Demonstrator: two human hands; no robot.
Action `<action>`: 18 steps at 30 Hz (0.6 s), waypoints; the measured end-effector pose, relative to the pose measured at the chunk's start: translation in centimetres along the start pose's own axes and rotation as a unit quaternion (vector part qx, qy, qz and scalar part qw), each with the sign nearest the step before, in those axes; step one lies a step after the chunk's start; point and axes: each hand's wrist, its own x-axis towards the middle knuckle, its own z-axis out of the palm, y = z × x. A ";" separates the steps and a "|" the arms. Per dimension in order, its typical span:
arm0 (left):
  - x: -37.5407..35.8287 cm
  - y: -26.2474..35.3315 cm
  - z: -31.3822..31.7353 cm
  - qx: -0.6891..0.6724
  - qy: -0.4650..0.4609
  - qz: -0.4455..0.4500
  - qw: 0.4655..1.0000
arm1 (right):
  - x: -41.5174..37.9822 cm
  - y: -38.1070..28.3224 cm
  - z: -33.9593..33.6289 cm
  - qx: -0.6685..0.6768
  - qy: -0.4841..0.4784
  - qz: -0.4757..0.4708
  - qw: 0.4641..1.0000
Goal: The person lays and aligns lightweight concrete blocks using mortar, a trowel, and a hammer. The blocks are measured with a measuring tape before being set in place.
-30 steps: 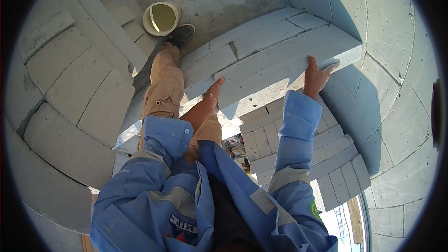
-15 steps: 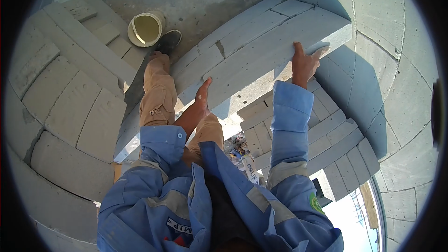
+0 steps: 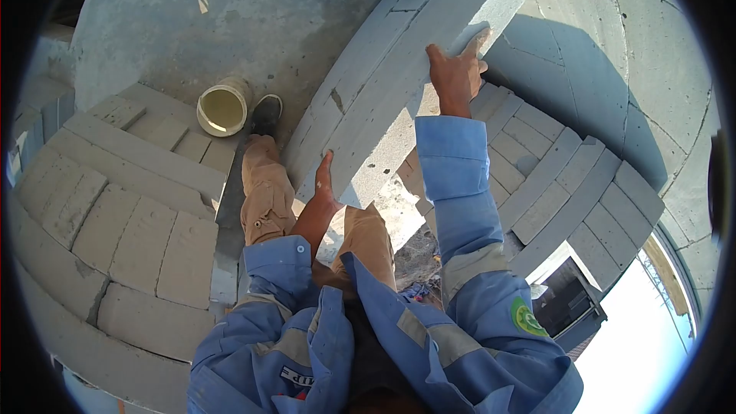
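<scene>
A long, pale grey block wall (image 3: 368, 84) runs diagonally between my legs and the upper right. My left hand (image 3: 323, 198) is at its near edge in front of my thigh, thumb raised and apart, with the other fingers mostly hidden beneath. Farther up, my right hand (image 3: 455, 75) lies on the sunlit edge of the same wall near its far end, fingers spread and nothing held in them. White dust marks the fingers of the right hand.
A cream bucket (image 3: 244, 100) stands on the concrete floor (image 3: 207, 38) beside my shoe (image 3: 267, 113). Stacked grey blocks (image 3: 146, 245) fill the left side. More stacked blocks (image 3: 552, 176) lie at the right, below a tall block wall (image 3: 659, 54). A dark-framed opening (image 3: 563, 299) is at the lower right.
The view has turned and shifted, so the wall appears steeper and the bucket lower. Both hands remain at the wall's edge, and more floor shows at the upper left.
</scene>
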 end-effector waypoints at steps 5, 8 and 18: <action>-1.2 0.1 1.0 0.063 -0.070 0.010 0.995 | -0.4 -0.1 -0.6 0.030 -0.013 0.009 0.999; -0.6 0.6 0.3 0.087 -0.094 0.016 0.992 | -0.2 0.0 -1.2 0.044 -0.052 0.010 0.998; -2.2 5.2 2.7 0.506 0.244 0.082 0.823 | -9.1 17.5 1.4 0.239 -0.030 -0.079 0.967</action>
